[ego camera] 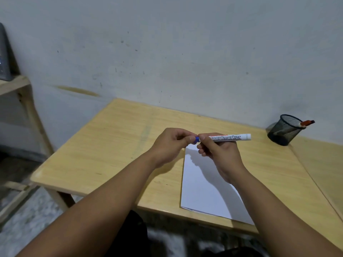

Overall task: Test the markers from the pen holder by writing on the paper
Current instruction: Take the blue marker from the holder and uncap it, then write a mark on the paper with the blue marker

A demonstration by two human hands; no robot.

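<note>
A white board marker [230,137] lies level in the air above the wooden table [115,145]. My right hand [217,154] grips its barrel. My left hand [170,143] pinches the blue cap [197,139] at the marker's left end; only a sliver of the cap shows between the fingers. Whether the cap is on or off the tip I cannot tell. Below the hands lies a white sheet of paper [206,191], blank where it shows. A black mesh pen holder [285,129] stands at the table's far right corner, with a red-capped marker [307,123] leaning out of it.
A grey wall runs right behind the table. A wooden shelf frame [20,89] stands to the left with a dark object [4,56] on top. A second tabletop [323,164] adjoins on the right. The floor [33,216] is speckled grey.
</note>
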